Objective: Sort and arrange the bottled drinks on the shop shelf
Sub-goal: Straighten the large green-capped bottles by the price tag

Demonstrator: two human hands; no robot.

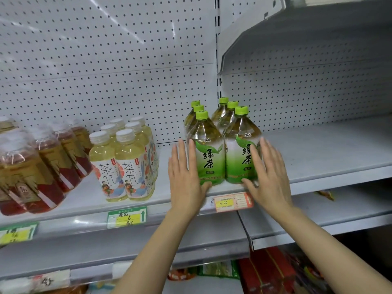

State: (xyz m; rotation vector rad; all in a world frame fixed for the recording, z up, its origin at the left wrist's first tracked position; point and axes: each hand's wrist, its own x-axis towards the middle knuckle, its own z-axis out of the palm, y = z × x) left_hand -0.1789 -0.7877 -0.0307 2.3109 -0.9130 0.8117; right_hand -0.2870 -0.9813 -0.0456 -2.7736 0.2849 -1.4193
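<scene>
Grey metal shelf (318,149), pegboard back panel (106,60) behind it. On it, left to right: red-label amber tea bottles (42,166) in shrink-wrapped rows at the far left; a pack of pale yellow tea bottles (125,164) with white caps next to them; then green tea bottles (222,149) with green caps, two rows of three running front to back, rows touching. The shelf's right part is bare. Front rail carries price tags: green/yellow tag (126,217), orange tag (232,202) under the green tea.
</scene>
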